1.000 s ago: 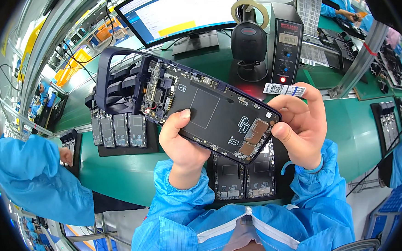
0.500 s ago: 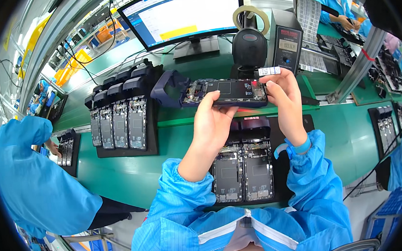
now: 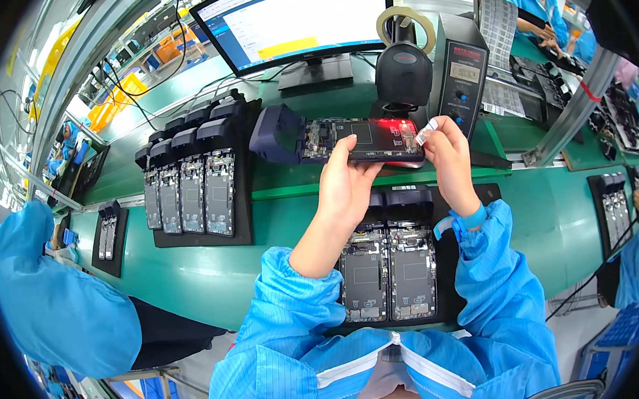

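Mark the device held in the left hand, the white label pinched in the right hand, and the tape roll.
Held device [image 3: 364, 131]: head view, on the dark panel at mid-body.
White label [image 3: 426, 131]: head view, on its printed face.
Tape roll [image 3: 402, 11]: head view, on the top of its ring.

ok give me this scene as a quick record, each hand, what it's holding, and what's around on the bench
left hand: holds device, thumb on its upper face
right hand: pinches label at the device's right end; contact between label and device unclear
device state: board exposed, red light on its right part
scanner: beyond the device, in front of tape roll
front mat: two more devices, side by side
left mat: row of similar devices
back of bench: monitor
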Motion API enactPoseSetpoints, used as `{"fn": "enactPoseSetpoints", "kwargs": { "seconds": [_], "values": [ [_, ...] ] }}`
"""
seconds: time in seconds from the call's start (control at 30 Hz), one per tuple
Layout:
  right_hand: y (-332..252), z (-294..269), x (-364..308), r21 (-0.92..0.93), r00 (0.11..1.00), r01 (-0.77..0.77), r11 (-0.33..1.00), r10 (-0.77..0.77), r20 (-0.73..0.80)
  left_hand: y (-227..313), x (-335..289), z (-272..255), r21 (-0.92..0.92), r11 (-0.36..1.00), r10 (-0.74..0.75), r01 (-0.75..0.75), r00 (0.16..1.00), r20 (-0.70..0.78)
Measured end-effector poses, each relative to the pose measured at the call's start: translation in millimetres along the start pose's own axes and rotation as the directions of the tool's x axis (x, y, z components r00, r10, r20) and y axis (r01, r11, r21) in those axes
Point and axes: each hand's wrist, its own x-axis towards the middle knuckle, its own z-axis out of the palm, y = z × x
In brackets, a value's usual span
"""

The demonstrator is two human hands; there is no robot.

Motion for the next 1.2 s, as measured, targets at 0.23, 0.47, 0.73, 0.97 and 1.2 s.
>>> {"fn": "enactPoseSetpoints", "kwargs": {
  "seconds": [0.23, 0.47, 0.73, 0.97, 1.2],
  "values": [
    [-27.1, 11.4, -21.1, -0.476, 0.938, 0.267, 0.838, -0.34, -0.071, 1.9, -22.9, 18.2, 0.177, 0.887, 0.43, -0.427, 0.903, 0.024],
    [-102.9, 17.1, -84.8, -0.138, 0.765, 0.644, 0.753, -0.638, 0.086, -22.0, -52.8, 23.6, 0.523, 0.044, 0.297, -0.851, 0.511, 0.807],
    [-109.1, 11.3, -86.6, 0.029, 0.799, 0.556, 0.831, -0.544, 0.256, -30.1, -40.4, 20.9, 0.674, 0.086, 0.142, -0.734, 0.679, 0.72],
    [-110.4, 10.6, -76.0, -0.045, 0.809, 0.532, 0.846, -0.491, 0.324, -42.1, -32.2, 17.2, 0.63, 0.36, 0.17, -0.688, 0.713, 0.68],
    [-110.5, 11.7, -78.5, -0.249, 0.796, 0.583, 0.773, -0.482, 0.367, -43.1, -35.4, 15.9, 0.679, 0.389, 0.12, -0.623, 0.765, 0.633]
  ]
}}
